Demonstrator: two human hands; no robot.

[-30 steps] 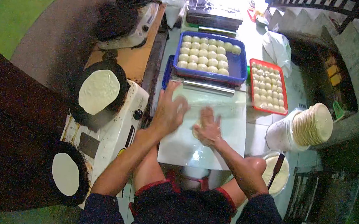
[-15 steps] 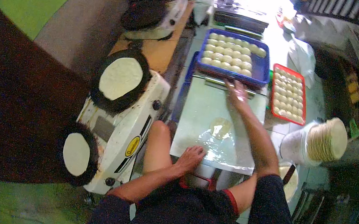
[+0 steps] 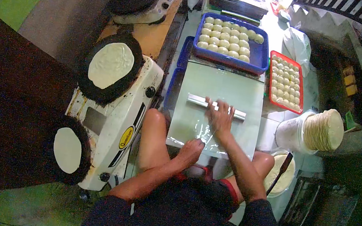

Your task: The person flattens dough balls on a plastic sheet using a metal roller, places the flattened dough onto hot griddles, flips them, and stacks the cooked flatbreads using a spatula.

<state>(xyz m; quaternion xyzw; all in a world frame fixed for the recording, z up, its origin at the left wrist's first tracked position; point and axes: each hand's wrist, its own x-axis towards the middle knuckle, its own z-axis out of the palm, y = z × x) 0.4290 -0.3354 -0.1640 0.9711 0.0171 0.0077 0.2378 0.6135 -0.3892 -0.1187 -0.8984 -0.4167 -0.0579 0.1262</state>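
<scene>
A silver metal bar [image 3: 196, 99] lies across the middle of the pale board [image 3: 204, 81]. My right hand [image 3: 220, 117] rests over the bar with its fingers spread across it. At the board's front edge my left hand [image 3: 191, 152] is closed, its fingers curled at the clear plastic sheet [image 3: 187, 137]. Beyond the board stands a blue tray [image 3: 260, 68] with rows of pale dough balls [image 3: 223, 43]. The dough piece that lay on the board cannot be made out now.
At left, a white stove [image 3: 118, 113] carries two black pans with flat dough rounds [image 3: 111, 65] [image 3: 67, 150]. A red tray [image 3: 303, 95] of dough balls, stacked flatbreads [image 3: 323, 130] and a tub [image 3: 290, 174] with a dark-handled tool [image 3: 280, 173] stand at right.
The metal bar has come from the board's far edge to its middle under my right hand. My left hand has closed at the front edge. The camera view has shifted too.
</scene>
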